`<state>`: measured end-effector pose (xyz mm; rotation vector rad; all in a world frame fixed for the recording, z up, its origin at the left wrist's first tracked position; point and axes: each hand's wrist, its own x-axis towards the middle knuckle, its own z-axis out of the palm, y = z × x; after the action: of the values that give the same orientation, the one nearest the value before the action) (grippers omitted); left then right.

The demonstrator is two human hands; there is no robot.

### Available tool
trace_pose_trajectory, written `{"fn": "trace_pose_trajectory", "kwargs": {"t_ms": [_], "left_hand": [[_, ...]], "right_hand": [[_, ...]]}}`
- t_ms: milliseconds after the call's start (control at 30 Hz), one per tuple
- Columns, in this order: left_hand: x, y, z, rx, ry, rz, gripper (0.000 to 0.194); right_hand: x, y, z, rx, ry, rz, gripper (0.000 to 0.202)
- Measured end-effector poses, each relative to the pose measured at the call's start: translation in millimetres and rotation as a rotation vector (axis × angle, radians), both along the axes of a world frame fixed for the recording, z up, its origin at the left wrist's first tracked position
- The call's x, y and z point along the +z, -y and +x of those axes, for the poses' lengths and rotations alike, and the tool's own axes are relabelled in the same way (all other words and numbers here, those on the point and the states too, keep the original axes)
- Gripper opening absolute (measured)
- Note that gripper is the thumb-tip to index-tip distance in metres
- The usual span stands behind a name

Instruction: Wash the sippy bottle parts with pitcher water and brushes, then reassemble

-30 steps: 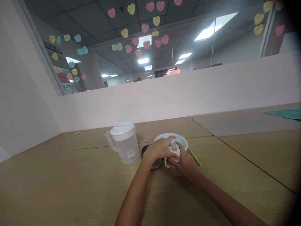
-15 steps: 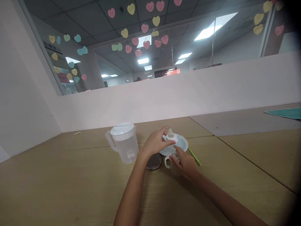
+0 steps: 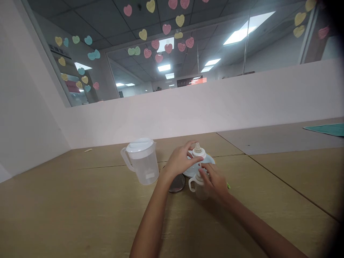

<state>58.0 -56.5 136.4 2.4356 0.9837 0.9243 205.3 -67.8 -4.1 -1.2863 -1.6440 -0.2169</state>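
Observation:
My left hand (image 3: 180, 160) grips the white collar of a baby bottle nipple top (image 3: 198, 152) between thumb and fingers, the clear teat pointing up. From under the collar a thin pale straw (image 3: 200, 165) hangs down. The fingers of my right hand (image 3: 215, 182) are pinched together at this straw, just above the bottle's mouth. Below stands a clear baby bottle (image 3: 200, 191) with a white side handle, upright on the table; my right hand partly covers it. The top is raised apart from the bottle.
A lidded clear pitcher (image 3: 146, 166) stands to the left. Beside the bottle lies a dark round disc (image 3: 177, 184). Behind the hands is a pale blue plate (image 3: 189, 172), and a green stick's end (image 3: 228, 185) shows on the right. A teal cloth (image 3: 326, 128) lies far right.
The nipple top has shifted slightly up and right with my left hand. My right fingers have moved a little, showing more of the bottle and straw and covering most of the green stick.

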Motion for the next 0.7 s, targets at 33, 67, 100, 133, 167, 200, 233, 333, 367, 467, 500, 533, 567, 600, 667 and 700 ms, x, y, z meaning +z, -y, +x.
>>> {"fn": "trace_pose_trajectory", "kwargs": {"t_ms": [33, 67, 100, 133, 167, 200, 233, 333, 367, 467, 500, 533, 567, 600, 667, 700], "left_hand": [[0.5, 0.8, 0.8, 0.001, 0.002, -0.001, 0.058], [1.1, 1.7, 1.3, 0.004, 0.008, 0.0, 0.059], [2.0, 2.7, 1.6, 0.006, 0.015, 0.002, 0.06], [2.9, 3.7, 1.6, 0.008, 0.023, 0.005, 0.062], [3.8, 4.7, 1.3, 0.01, 0.031, 0.009, 0.064], [4.6, 5.7, 1.0, 0.011, 0.04, 0.012, 0.065], [5.4, 6.5, 0.6, 0.009, 0.049, 0.015, 0.066], [6.9, 8.8, 0.1, -0.017, 0.071, 0.026, 0.065], [7.3, 9.5, 0.3, -0.028, 0.077, 0.032, 0.065], [8.6, 11.2, 0.9, -0.041, 0.089, 0.052, 0.064], [9.0, 11.5, 1.1, -0.038, 0.091, 0.057, 0.063], [9.4, 11.6, 1.1, -0.032, 0.091, 0.06, 0.062], [9.7, 11.5, 0.8, -0.026, 0.089, 0.062, 0.061], [10.0, 11.0, 0.4, -0.015, 0.09, 0.065, 0.059], [10.5, 9.2, -1.5, 0.015, 0.101, 0.075, 0.055], [10.7, 7.9, -2.8, 0.029, 0.107, 0.084, 0.053]], "right_hand": [[1.8, 0.3, 1.0, 0.007, -0.022, 0.013, 0.031], [3.2, 0.7, 1.7, 0.01, -0.037, 0.03, 0.03], [4.4, 1.2, 2.1, 0.011, -0.048, 0.049, 0.028], [5.2, 1.5, 2.3, 0.013, -0.057, 0.068, 0.027], [5.8, 1.9, 2.3, 0.017, -0.064, 0.086, 0.025], [6.2, 2.1, 2.2, 0.023, -0.07, 0.103, 0.023], [6.5, 2.2, 2.0, 0.032, -0.072, 0.119, 0.021], [7.1, 2.1, 1.5, 0.047, -0.067, 0.149, 0.018], [7.4, 2.0, 1.6, 0.046, -0.067, 0.157, 0.018], [8.6, 2.0, 2.2, 0.02, -0.086, 0.183, 0.018], [9.0, 2.1, 2.7, 0.009, -0.096, 0.19, 0.017], [9.4, 2.1, 3.3, -0.004, -0.107, 0.193, 0.017], [9.8, 1.9, 4.0, -0.017, -0.115, 0.193, 0.017], [10.0, 1.4, 4.9, -0.033, -0.123, 0.192, 0.016], [10.0, -0.6, 7.6, -0.059, -0.139, 0.176, 0.015], [9.7, -2.2, 9.4, -0.072, -0.153, 0.167, 0.015]]}}
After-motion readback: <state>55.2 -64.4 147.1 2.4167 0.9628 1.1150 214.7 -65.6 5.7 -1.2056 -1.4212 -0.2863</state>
